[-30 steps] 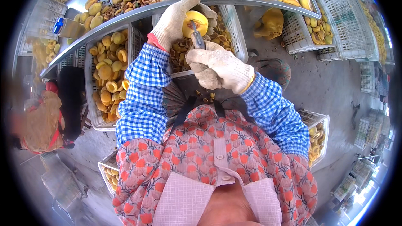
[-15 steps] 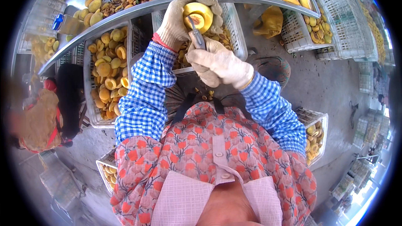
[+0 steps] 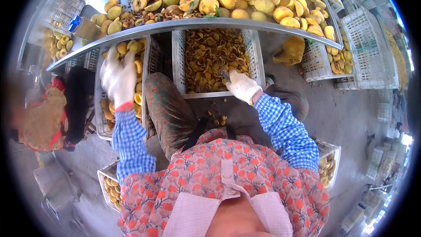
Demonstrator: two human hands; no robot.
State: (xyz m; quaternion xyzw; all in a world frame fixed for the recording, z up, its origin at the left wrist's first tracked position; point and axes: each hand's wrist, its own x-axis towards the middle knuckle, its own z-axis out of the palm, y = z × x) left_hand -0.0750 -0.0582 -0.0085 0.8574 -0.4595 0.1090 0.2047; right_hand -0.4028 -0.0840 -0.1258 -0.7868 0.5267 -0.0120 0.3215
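Both hands have parted since the earlier frame: the left hand point(image 3: 117, 78) has swung away to the left and lost its place beside the fruit it was holding, while the right hand point(image 3: 244, 86) sits a little lower and farther right. Beneath the left hand, in the left part of the frame, stands the left crate point(image 3: 102, 127), filled with halved fruit point(image 3: 138, 99); the hand covers some of those halves. A patterned trouser leg point(image 3: 169, 109) comes between that crate and the middle crate point(image 3: 253, 52), which holds brown-yellow scraps point(image 3: 210, 61). Across the top of the frame, the metal table point(image 3: 197, 23) overhangs both crates and carries a fruit pile point(image 3: 263, 1). A yellow cloth point(image 3: 291, 49) hangs below its edge at upper right, and a person in tan clothing point(image 3: 46, 114) is at the left of the frame. Fingers on the left hand look spread wide, but blur keeps me from telling whether fruit lies under the palm. The right hand is closed around a grey tool point(image 3: 226, 75), its end poking out over the middle crate's near right corner. Counted, that makes two gloved hands, one tool and one yellow cloth; the fruit is too crowded to number.
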